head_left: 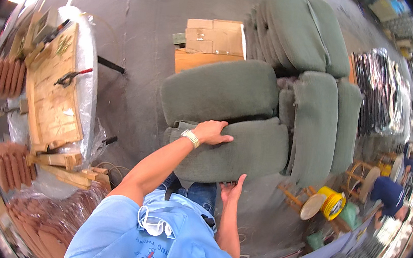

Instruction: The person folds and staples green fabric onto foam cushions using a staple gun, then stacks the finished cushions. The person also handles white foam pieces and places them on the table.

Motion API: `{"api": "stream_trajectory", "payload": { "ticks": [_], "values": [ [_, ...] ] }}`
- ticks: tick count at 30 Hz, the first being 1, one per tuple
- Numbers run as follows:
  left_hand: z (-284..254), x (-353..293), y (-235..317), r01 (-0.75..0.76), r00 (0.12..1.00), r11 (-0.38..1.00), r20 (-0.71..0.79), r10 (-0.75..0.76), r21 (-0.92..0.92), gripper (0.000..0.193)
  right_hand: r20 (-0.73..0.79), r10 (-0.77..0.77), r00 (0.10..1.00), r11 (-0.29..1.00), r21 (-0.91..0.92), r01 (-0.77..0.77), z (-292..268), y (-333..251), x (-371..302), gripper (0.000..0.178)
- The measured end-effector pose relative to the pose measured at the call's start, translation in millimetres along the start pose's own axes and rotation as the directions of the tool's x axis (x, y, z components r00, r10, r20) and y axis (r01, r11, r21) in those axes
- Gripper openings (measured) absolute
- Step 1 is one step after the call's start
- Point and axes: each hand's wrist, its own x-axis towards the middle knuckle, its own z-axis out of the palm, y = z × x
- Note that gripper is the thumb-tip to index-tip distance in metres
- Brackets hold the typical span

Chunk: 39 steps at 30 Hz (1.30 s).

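Grey-green padded cushions lie stacked in front of me, and the nearest cushion (pixel 244 150) is between my hands. My left hand (pixel 211 132), with a wristwatch above it, rests flat on top of this cushion near its far edge, fingers outstretched and thumb apart. At the near edge, my right hand (pixel 231 191) grips the cushion from below, with its thumb up along the side and its fingers partly hidden underneath. Just beyond lies another green cushion (pixel 220 90). To the right, an upright-turned cushion (pixel 313 125) sits beside more of the same kind.
A taller cushion pile (pixel 292 32) stands behind, next to cardboard boxes (pixel 215 38). At left is a wooden workbench (pixel 51 92) with a red-handled tool (pixel 72 77). Brown cushions (pixel 10 165) are stacked nearby. On the right, a co-worker (pixel 387 193) bends near stools and a yellow spool (pixel 332 202).
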Motion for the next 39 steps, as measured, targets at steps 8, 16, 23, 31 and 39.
{"api": "stream_trajectory", "payload": {
  "ticks": [8,16,23,31,39],
  "values": [
    [-11,-77,-140,-0.071,0.468,0.602,-0.560,-0.684,-0.795,0.070,-0.052,0.001,0.999,0.982,-0.187,-0.011,-7,-6,-15,0.097],
    [-39,-57,-98,-0.338,0.900,0.049,-0.338,-0.277,-0.940,0.083,-0.145,0.012,0.989,0.936,-0.346,-0.062,18,2,-28,0.113],
    [-59,-52,-118,-0.285,0.954,-0.044,-0.278,-0.110,-0.958,0.087,-0.191,-0.039,0.981,0.928,-0.372,-0.035,25,11,-31,0.105],
    [-77,-35,-187,0.143,0.985,0.233,0.116,-0.127,-0.962,0.078,-0.215,-0.044,0.976,0.954,-0.300,-0.024,31,11,-23,0.107],
    [-2,-57,-144,-0.256,0.703,0.559,-0.549,-0.453,-0.789,0.087,-0.163,-0.115,0.980,0.988,0.083,0.130,39,22,-18,0.103]
  ]
}}
